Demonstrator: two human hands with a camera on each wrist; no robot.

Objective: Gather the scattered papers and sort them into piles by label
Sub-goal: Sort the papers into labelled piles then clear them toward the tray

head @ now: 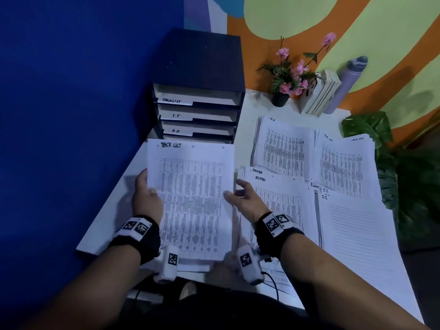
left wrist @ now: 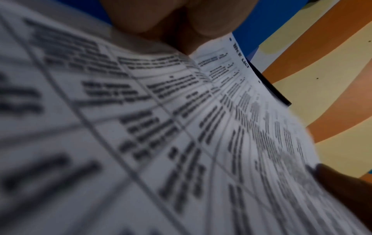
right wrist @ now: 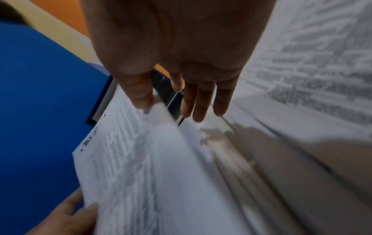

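A stack of printed sheets headed TASK LIST [head: 190, 186] is held slightly raised over the white table's [head: 112, 215] near left part. My left hand [head: 147, 194] grips its left edge, thumb on top; the left wrist view shows that thumb area [left wrist: 181, 23] pressing the sheet [left wrist: 201, 127]. My right hand [head: 240, 194] is at the stack's right edge, its thumb touching the top sheet [right wrist: 130, 174] and its fingers [right wrist: 201, 103] straight beside the edge. Sorted piles lie to the right: H.R [head: 283, 146], another task list pile [head: 342, 167], ADMIN [head: 281, 201] and I.T [head: 357, 229].
A dark tray organiser [head: 200, 67] with slots marked TASK LIST, I.T and H.R stands behind the held stack, against the blue wall. A potted pink flower [head: 281, 98], upright books [head: 319, 94] and a grey roll [head: 345, 84] line the back. A leafy plant [head: 392, 175] borders the right edge.
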